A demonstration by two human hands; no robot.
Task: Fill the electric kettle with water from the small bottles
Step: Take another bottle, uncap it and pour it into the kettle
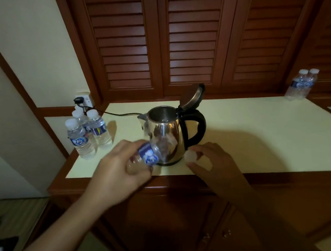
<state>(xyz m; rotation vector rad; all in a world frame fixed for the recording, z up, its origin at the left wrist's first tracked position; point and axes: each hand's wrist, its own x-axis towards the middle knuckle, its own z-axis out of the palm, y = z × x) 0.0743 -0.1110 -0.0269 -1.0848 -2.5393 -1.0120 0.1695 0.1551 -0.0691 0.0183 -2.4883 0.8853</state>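
A steel electric kettle (pixel 172 133) with a black handle stands on the cream countertop (pixel 257 134), its lid flipped up. My left hand (pixel 119 167) grips a small clear water bottle (pixel 149 153) with a blue label, tilted with its neck pointing up toward the kettle. My right hand (pixel 212 163) pinches the white bottle cap (pixel 191 156) just right of the kettle's base. Three capped small bottles (pixel 88 134) stand at the counter's left end.
Two more bottles (pixel 301 85) stand at the far right back of the counter. The kettle's black cord (pixel 119 113) runs left to a wall socket (pixel 82 101). Louvred wooden doors rise behind; cabinet doors with small knobs lie below the counter edge.
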